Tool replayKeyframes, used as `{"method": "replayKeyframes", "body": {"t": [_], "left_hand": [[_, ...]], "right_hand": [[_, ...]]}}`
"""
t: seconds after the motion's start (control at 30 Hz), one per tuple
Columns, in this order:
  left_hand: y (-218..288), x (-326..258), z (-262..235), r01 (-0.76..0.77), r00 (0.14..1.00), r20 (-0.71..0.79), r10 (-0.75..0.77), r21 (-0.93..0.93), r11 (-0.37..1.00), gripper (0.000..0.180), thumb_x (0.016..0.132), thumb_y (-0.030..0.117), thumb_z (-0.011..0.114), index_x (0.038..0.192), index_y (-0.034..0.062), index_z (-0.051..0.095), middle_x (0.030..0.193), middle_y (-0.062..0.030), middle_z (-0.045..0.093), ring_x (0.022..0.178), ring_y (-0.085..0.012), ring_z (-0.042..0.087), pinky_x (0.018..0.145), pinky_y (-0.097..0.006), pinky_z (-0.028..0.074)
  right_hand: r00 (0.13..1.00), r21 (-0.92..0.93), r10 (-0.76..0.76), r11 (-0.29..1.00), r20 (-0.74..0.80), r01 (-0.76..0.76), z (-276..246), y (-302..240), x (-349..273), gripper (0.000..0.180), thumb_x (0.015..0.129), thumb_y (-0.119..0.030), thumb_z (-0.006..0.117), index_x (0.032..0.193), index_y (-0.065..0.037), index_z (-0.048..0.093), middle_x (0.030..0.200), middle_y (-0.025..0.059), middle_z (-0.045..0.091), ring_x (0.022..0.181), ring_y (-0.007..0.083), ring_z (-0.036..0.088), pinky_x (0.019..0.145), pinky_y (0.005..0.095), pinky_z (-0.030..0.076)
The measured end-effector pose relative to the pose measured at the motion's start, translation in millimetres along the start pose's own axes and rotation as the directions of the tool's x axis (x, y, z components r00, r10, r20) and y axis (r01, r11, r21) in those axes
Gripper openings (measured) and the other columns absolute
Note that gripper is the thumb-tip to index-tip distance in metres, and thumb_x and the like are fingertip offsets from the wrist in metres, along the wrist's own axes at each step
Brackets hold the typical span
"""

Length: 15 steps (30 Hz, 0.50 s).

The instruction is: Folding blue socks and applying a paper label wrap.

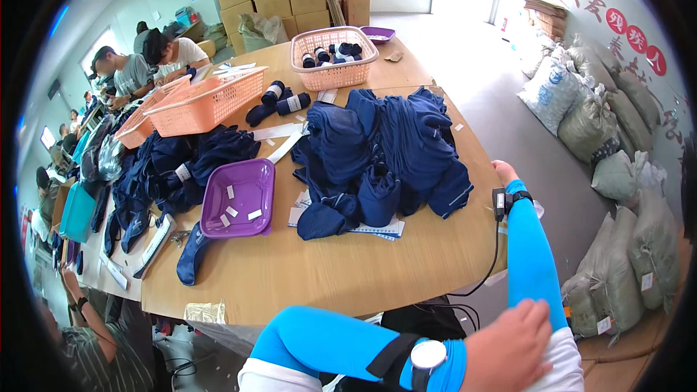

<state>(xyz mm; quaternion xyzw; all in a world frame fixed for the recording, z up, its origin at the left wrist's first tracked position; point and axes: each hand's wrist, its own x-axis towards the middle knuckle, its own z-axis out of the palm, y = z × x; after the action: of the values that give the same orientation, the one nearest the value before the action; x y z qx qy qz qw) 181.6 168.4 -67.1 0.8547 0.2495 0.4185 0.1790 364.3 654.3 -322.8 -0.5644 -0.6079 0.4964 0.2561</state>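
Spanning most of the view, the wooden surface (pixel 327 268) carries everything; biggest item on it is the heap of navy socks (pixel 385 152) in the middle, touching a few paper labels underneath. Left of it a second navy pile (pixel 167 167), then two orange baskets (pixel 207 101), a pink basket (pixel 334 58) with rolled pairs at the far end, and a purple tray (pixel 239 196) holding small white tags. Right hand (pixel 503 170) sits at the surface's right edge just beside the sock heap, grip looks empty and loose, fingers partly hidden so can't confirm. Left hand (pixel 508 348) is off the surface, laid flat and open on the right sleeve, holding nothing. Risk as I read it: wrist cable (pixel 494 261) hangs over the edge and could snag; heap sits close to that edge, a careless pull could drag socks off
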Motion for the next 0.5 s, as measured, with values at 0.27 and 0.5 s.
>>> {"method": "replayKeyframes", "body": {"t": [0.27, 0.5], "left_hand": [[46, -24, -50, 0.228, 0.936, 0.351, -0.014, -0.577, 0.784, 0.033, 0.087, 0.019, 0.072, 0.108, -0.0046, 0.065, 0.12, -0.0245, 0.064, 0.112, -0.0397, 0.065, 0.096, -0.049, 0.054], [-116, -114, -153, 0.493, 0.849, -0.165, -0.502, 0.588, 0.642, 0.033, 0.083, 0.008, 0.073, 0.115, 0.009, 0.073, 0.122, -0.0114, 0.067, 0.118, -0.0373, 0.06, 0.102, -0.047, 0.051]], "right_hand": [[0.997, -0.134, -0.069, 0.989, -0.033, 0.064, 3, -7, 8, 0.026, 0.097, -0.012, 0.06, 0.11, 0.002, 0.077, 0.104, 0.0133, 0.078, 0.089, 0.0213, 0.069, 0.084, 0.04, 0.056], [0.991, -0.11, -0.105, 0.989, -0.082, 0.096, 4, -6, 14, 0.027, 0.098, -0.016, 0.06, 0.109, 0.0, 0.078, 0.106, 0.0112, 0.078, 0.088, 0.0201, 0.067, 0.086, 0.0395, 0.056]]}}
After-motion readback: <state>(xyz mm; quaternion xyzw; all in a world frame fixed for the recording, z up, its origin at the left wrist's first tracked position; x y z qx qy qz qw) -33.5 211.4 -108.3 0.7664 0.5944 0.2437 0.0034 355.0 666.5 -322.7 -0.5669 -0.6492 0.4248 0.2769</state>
